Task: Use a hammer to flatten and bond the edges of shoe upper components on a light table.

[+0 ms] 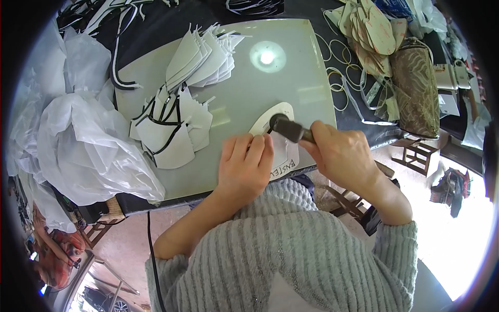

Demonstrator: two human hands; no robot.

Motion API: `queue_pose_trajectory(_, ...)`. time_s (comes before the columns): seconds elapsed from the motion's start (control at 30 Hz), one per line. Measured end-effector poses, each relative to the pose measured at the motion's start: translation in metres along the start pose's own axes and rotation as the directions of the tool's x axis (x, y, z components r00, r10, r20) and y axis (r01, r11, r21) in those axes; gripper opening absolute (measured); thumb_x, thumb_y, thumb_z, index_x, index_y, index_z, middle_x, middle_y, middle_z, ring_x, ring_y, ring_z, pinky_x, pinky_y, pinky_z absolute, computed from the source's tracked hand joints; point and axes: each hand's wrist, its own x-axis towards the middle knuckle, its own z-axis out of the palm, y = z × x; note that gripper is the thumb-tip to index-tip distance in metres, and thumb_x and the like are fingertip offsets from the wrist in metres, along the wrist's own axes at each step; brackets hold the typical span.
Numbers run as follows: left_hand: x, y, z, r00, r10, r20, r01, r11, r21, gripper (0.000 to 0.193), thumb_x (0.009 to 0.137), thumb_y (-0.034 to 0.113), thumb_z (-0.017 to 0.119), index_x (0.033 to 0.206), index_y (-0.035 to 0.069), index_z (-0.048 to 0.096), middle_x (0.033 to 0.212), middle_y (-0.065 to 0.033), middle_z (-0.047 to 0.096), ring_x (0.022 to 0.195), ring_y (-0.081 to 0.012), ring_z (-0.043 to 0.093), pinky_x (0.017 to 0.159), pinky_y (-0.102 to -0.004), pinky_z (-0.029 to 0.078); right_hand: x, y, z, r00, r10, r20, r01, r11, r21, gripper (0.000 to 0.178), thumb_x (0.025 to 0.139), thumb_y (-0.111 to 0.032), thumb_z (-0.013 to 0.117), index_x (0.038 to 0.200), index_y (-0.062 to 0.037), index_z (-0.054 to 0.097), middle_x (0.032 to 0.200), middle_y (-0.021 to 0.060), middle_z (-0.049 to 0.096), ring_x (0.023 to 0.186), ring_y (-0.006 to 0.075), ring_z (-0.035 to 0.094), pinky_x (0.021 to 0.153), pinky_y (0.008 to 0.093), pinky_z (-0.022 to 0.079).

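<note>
My right hand (343, 156) is closed round the handle of a hammer (291, 130). The hammer's dark head is just above a white pointed template (292, 156) with handwriting on its near edge. My left hand (245, 165) has its fingers bent together and pressed down at the template's left side, by a white cut piece (280, 150). Thumb and fingertips pinch near the hammer head; what lies between them is partly hidden. Left of that hand, white cut pieces with black trim (169, 138) lie in a loose heap, and behind them is a fanned stack of white pieces (200, 57).
The pale glossy board (306, 78) lies on a dark-covered table. White plastic bags (93, 145) crowd the left. Yellowish rings (340, 86), stacked beige cut pieces (369, 28) and a patterned pouch (416, 88) are at the right. Black-and-white straps (118, 47) lie far left. Another person's arm shows lower left.
</note>
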Motion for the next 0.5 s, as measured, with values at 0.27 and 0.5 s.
queue_pose_trajectory(0.27,0.0,0.0,0.001,0.987,-0.159,0.01,0.157,0.969,-0.19,0.029,0.07,0.005,0.065,0.099,0.0,0.067,0.097,-0.0083,0.059,0.09,-0.0262,0.058,0.081,-0.041,0.044,-0.011,0.003,0.008,0.993,0.028,0.114,-0.016,0.994,-0.105,0.036,0.096,-0.035,0.061,0.081,-0.0057,0.047,0.057,0.0067,0.057,0.046,0.0238,0.059,0.04,0.0339,0.044)
queue_pose_trajectory(0.5,-0.005,-0.004,-0.004,0.988,-0.153,-0.017,0.143,0.952,-0.271,0.034,0.068,0.004,0.066,0.102,0.002,0.066,0.098,-0.0074,0.059,0.091,-0.0264,0.058,0.08,-0.04,0.043,-0.011,0.009,0.009,0.995,0.014,0.097,-0.007,0.997,-0.074,0.035,0.096,-0.034,0.061,0.082,-0.0052,0.048,0.057,0.0067,0.057,0.046,0.0245,0.06,0.041,0.0341,0.045)
